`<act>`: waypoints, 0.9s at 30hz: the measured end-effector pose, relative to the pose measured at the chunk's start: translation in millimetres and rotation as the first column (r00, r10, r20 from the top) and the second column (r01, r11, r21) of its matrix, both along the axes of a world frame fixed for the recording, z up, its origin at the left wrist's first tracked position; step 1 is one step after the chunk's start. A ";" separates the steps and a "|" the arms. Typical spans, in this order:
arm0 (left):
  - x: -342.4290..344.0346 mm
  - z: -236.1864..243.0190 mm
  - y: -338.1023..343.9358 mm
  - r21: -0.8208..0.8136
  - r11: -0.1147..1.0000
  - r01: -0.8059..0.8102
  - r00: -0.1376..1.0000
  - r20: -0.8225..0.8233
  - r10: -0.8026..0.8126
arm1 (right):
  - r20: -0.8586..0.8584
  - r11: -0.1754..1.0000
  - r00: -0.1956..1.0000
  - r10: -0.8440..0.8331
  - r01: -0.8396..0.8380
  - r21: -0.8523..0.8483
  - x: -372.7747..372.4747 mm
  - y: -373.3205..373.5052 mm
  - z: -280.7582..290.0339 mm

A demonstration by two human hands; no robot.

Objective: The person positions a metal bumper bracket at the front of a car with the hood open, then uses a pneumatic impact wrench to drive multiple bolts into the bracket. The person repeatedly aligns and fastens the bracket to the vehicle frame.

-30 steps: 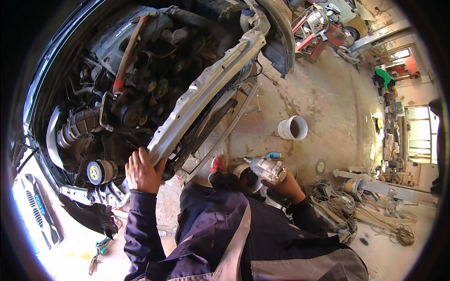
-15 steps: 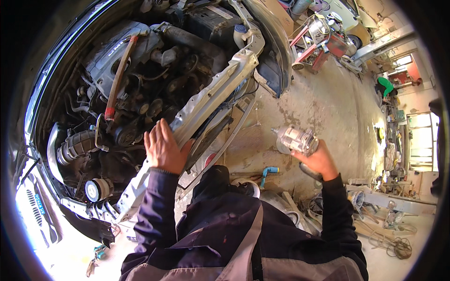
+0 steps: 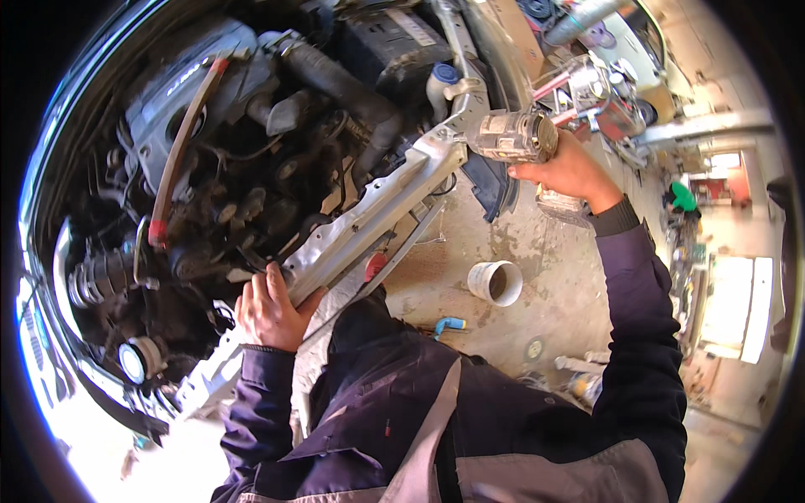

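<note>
Nearest in, the left hand [image 3: 275, 312] lies over the lower stretch of the silvery crossbeam [image 3: 369, 214], fingers on the engine side, thumb spread toward the outer side; how hard it presses or clasps, I can't tell. And out goes the right arm, the right hand [image 3: 580, 174] wrapped firmly round the handle of a worn power tool [image 3: 511, 137]! That tool is up at the beam's far end, nose toward the corner joint; whether the tip touches, the view won't say. Good form here, I'd judge: wrist straight behind the tool, nose square to the surface, steady pressure, left fingers well away from the tip. With the arm this stretched, a closer stance could help control. Beyond the beam, a long brown bar [image 3: 180, 142] lies across the engine cover [image 3: 180, 92], worth not knocking. Down on the floor, a pale bucket [image 3: 480, 282]; far off, a person in green [image 3: 683, 197].
</note>
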State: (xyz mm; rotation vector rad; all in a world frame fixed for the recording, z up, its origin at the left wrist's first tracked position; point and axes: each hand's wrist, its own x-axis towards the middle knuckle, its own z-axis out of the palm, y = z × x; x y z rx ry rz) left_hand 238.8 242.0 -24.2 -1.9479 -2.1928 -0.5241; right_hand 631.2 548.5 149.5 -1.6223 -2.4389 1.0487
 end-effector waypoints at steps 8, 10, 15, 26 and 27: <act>2.2 0.4 0.0 -0.015 0.999 -0.031 0.999 0.011 0.031 | 0.172 0.973 0.961 0.215 -0.197 -0.118 -40.4 86.5 10.8; 2.0 1.6 0.9 -0.042 0.998 -0.035 0.999 0.024 0.036 | 0.214 0.964 0.952 0.221 -0.180 -0.196 -44.7 100.2 10.8; 5.0 -1.3 0.0 -0.029 0.997 -0.068 0.998 0.009 0.068 | 0.260 0.930 0.928 0.266 -0.176 -0.322 -53.8 130.7 9.3; 9.0 -3.4 -4.1 -0.073 0.989 -0.130 0.991 0.032 0.132 | 0.457 0.607 0.513 0.726 -0.791 -0.075 -76.1 173.8 7.5; 9.1 -4.1 -4.4 -0.076 0.988 -0.135 0.990 0.023 0.137 | 0.501 0.605 0.495 0.710 -0.792 -0.075 -77.8 175.0 5.2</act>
